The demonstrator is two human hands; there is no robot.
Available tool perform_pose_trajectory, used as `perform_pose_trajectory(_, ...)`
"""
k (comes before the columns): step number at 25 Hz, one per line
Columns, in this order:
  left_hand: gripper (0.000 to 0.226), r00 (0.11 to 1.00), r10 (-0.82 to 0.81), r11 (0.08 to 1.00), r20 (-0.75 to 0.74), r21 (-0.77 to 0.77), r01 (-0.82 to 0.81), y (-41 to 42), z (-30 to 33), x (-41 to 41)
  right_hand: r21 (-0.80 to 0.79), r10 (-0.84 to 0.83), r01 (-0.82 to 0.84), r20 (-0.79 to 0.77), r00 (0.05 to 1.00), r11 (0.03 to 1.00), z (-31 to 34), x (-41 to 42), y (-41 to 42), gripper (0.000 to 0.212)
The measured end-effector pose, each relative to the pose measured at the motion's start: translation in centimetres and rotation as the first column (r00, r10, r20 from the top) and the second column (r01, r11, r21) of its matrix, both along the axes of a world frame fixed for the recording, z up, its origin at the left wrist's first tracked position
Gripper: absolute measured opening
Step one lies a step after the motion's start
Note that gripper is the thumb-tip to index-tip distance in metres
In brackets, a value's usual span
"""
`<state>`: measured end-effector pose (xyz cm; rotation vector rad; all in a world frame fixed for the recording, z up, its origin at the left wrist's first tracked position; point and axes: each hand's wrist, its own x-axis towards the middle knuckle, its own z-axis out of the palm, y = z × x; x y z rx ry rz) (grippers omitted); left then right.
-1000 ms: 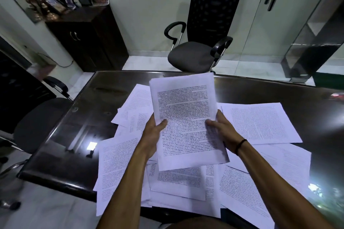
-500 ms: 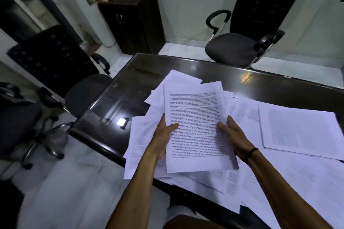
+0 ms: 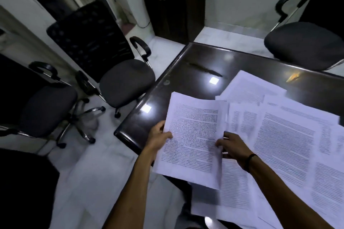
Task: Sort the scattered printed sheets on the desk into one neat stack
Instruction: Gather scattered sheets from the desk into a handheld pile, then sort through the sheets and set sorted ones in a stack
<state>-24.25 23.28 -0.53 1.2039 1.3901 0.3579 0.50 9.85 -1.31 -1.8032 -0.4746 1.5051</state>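
The left hand (image 3: 160,138) pinches the left edge of a thin sheaf of printed sheets (image 3: 193,141), thumb on top — the right hand (image 3: 235,147) rests at its right edge, fingers loosely spread. The flat white sheaf hangs over the glossy dark desk (image 3: 178,72) corner — loose overlapping pages (image 3: 286,147) cover the desk to its right.

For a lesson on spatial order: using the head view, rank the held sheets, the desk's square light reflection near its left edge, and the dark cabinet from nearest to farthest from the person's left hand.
1. Held sheets: gripped by the left hand.
2. Square light reflection: on the desk, just beyond the hand.
3. Dark cabinet: on the floor against the far wall.
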Motion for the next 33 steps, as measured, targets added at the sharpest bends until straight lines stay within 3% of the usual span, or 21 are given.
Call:
perform_pose_trajectory(3,0.039,0.988,0.092,0.996,-0.126,0.030,-0.089,6.5,-1.3,-3.6,-0.037,0.025,-0.025,0.000,1.000,0.999,-1.7,-4.8,6.4,0.023)
perform_pose_trajectory(8,0.036,0.960,0.102,0.990,-0.260,0.120,-0.073,14.1,-3.2,-6.0,-0.088,0.027,-0.019,0.087,0.996,0.996,-5.1,-9.5,14.4,0.026)
perform_pose_trajectory(14,0.022,0.917,-0.007,0.998,-0.400,0.059,0.034,16.4,-4.7,-6.2,-0.177,0.049,-0.027,0.120,0.992,0.984,-8.1,-10.5,16.4,0.026)
perform_pose_trajectory(19,0.050,0.829,0.004,0.960,-0.560,0.235,0.155,14.7,-4.8,-4.1,-0.167,0.078,-0.027,0.308,0.948,0.986,-6.6,-9.7,15.4,0.032)
perform_pose_trajectory(22,0.045,0.862,-0.022,0.898,-0.507,0.370,0.240,11.0,-3.7,-0.3,-0.120,0.026,0.013,0.320,0.947,0.993,-5.6,-8.6,13.5,0.035)
perform_pose_trajectory(30,0.028,0.884,-0.322,0.861,-0.339,0.283,0.422,-1.2,-4.0,8.9,-0.010,-0.091,0.098,0.294,0.952,0.995,-2.8,-4.3,4.2,0.026)
perform_pose_trajectory(33,0.030,0.832,-0.438,0.802,-0.340,0.271,0.533,-5.9,-4.8,9.4,-0.067,-0.056,0.106,0.519,0.853,0.992,-2.7,-2.7,-1.7,0.029)
